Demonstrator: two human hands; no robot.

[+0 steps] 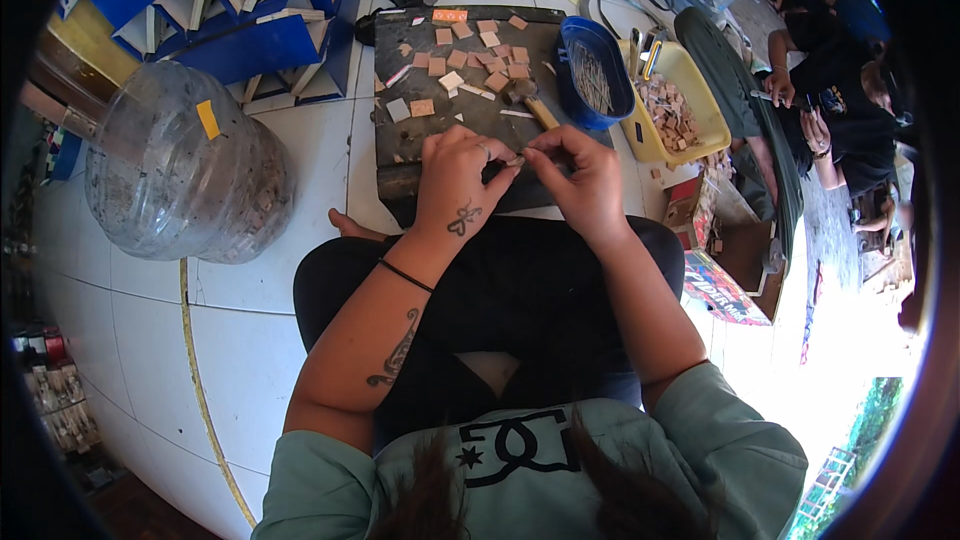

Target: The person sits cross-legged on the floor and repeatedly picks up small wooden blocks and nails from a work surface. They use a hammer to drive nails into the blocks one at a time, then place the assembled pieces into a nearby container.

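Above the near edge of a dark worn board point(410, 145), my left hand point(458, 172) and my right hand point(582, 180) meet fingertip to fingertip. Both are closed in a pinch on one small tan piece point(516, 161), mostly covered by the fingers, so its kind does not show. Just beyond my right hand lies a hammer point(541, 112) with a wooden handle. Several small square wooden tiles point(458, 58) are scattered over the board, some overlapping. Thin pale strips point(477, 92) lie among them.
Right of the board stand a blue tub point(622, 105) of thin metal pins and a yellow basin point(715, 140) of wooden bits. An open cardboard box point(745, 290) is nearer. At left are a large clear plastic jug point(190, 170) and blue racks point(230, 65). Another person point(850, 130) sits far right.
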